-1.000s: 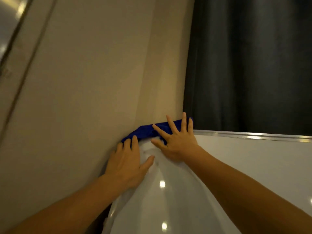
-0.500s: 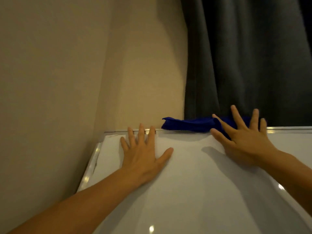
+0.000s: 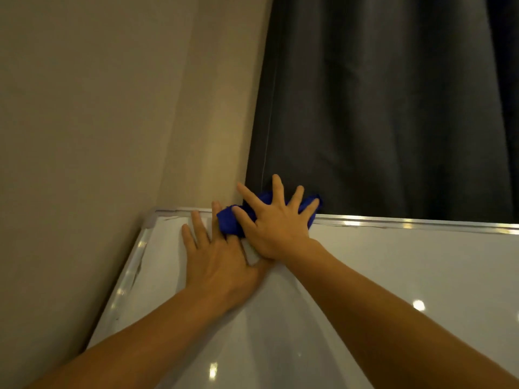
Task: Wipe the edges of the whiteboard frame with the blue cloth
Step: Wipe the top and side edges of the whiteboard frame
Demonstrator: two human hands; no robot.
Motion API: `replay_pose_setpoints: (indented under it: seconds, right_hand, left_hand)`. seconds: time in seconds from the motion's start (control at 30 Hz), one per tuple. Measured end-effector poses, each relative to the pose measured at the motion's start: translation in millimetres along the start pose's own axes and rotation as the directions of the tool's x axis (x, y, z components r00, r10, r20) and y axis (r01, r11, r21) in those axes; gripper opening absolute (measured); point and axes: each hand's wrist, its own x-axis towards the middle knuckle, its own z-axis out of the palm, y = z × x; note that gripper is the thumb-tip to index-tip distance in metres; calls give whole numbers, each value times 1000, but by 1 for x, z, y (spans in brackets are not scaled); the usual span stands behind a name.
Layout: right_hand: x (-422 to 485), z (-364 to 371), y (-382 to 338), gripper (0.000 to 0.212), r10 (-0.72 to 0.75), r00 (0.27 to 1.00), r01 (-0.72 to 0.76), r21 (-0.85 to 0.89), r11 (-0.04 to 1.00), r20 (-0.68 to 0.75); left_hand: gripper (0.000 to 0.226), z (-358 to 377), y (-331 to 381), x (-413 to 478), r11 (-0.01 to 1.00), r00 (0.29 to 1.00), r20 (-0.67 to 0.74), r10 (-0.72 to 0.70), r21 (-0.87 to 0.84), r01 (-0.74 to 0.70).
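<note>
- At the near side, at 6 o'clock in the view, lies the whiteboard (image 3: 393, 276), one only, with both forearms reaching over its glossy surface.
- The left hand (image 3: 216, 259) lies flat on the board with straight fingers and holds nothing; I judge it rests there to steady the board and the body against the push.
- The right hand (image 3: 276, 228), at about 1 o'clock from the left one, has its fingers spread and straight. It presses down on the blue cloth (image 3: 229, 220) and does not curl round it, probably so that a broad palm can slide the cloth along the edge.
- The cloth, one piece and bunched, sits on the top rail of the frame (image 3: 407, 221), near the top left corner, just beyond the left fingertips.
- Two frame edges show: this top rail and the left rail (image 3: 132, 273), which runs toward 7 o'clock.
- Farther away, one beige wall (image 3: 98, 122) fills 10 o'clock and one dark curtain (image 3: 379, 108) hangs at 1 o'clock, behind the top rail.
- Count: two hands, one cloth, one board, two rails.
</note>
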Motion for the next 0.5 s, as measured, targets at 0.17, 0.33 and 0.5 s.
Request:
replay_pose_setpoints:
  seconds: [0.17,0.33,0.5]
  right_hand:
    - [-35,-23,90,57,201,978,-191,-144,971,61]
    - [-68,-54,143,57,436,898,-424,-162,891,49]
    - [-67,-43,90,52,69,994,-70,-9,997,-84]
  left_hand:
    - [113,0,-21,-11,1000,998,66,-11,-6,12]
    - [112,7,-5,-26,1000,988,155,-4,1,3]
    - [123,5,38,-26,998,977,201,-68,18,66]
